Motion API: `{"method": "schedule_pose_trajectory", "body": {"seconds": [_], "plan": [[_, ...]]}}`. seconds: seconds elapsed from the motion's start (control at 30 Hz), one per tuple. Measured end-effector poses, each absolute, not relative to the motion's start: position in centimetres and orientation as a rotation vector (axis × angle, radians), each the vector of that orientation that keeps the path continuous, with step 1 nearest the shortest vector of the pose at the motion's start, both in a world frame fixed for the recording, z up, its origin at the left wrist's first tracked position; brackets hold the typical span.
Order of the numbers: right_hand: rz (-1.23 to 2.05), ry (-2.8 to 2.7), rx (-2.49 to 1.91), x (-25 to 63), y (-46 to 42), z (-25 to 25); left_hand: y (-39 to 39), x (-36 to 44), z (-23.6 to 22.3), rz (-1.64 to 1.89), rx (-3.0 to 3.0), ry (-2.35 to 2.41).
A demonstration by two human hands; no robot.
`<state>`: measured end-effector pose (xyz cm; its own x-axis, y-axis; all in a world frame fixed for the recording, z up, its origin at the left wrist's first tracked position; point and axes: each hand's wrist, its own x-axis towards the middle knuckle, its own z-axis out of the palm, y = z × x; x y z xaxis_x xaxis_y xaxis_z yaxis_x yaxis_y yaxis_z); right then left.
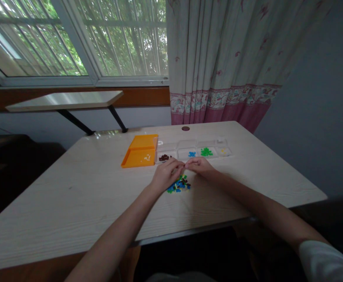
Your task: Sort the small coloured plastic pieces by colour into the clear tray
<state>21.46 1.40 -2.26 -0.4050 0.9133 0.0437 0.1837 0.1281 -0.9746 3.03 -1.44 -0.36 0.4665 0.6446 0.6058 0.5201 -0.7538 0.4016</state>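
Observation:
My left hand (167, 174) and my right hand (200, 165) meet fingertip to fingertip above a small pile of mixed coloured beads (179, 184) on the pale wooden table (80, 196). Both hands have their fingers pinched together; what they hold is too small to make out. Just beyond them lies a clear compartment box (193, 149) with dark brown beads (163, 157), blue beads (192, 154), green beads (206, 151) and a few yellow beads (223, 151) in separate cells.
An orange tray (140, 153) with a few pale beads lies left of the clear box. A window, a floral curtain (218, 62) and a wall shelf (65, 100) stand behind the table. The table's front edge runs close to my body.

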Motion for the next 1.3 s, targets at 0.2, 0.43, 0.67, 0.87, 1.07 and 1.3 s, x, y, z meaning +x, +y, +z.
{"method": "schedule_pose_trajectory", "body": {"seconds": [0.2,0.43,0.67,0.87,1.07,1.3], "plan": [[1.258,-1.836,-1.09,21.9,1.2,-2.2,-1.2,2.9,-0.4,1.176,2.479,1.09],[1.068,-2.386,-1.001,22.7,-0.7,-0.2,-1.2,2.3,0.2,1.441,2.307,1.276],[0.802,-2.565,-0.954,22.5,-1.0,0.1,-1.5,2.1,0.7,1.627,2.297,1.334],[0.8,-2.586,-0.974,22.6,-1.0,0.3,-1.4,2.1,0.5,1.647,2.31,1.334],[0.863,-2.547,-1.0,22.8,-0.7,0.2,-0.8,1.7,0.4,1.596,2.263,1.471],[1.092,-2.193,-1.169,22.6,0.2,-1.1,0.7,0.4,-0.5,1.41,2.117,1.857]]}}
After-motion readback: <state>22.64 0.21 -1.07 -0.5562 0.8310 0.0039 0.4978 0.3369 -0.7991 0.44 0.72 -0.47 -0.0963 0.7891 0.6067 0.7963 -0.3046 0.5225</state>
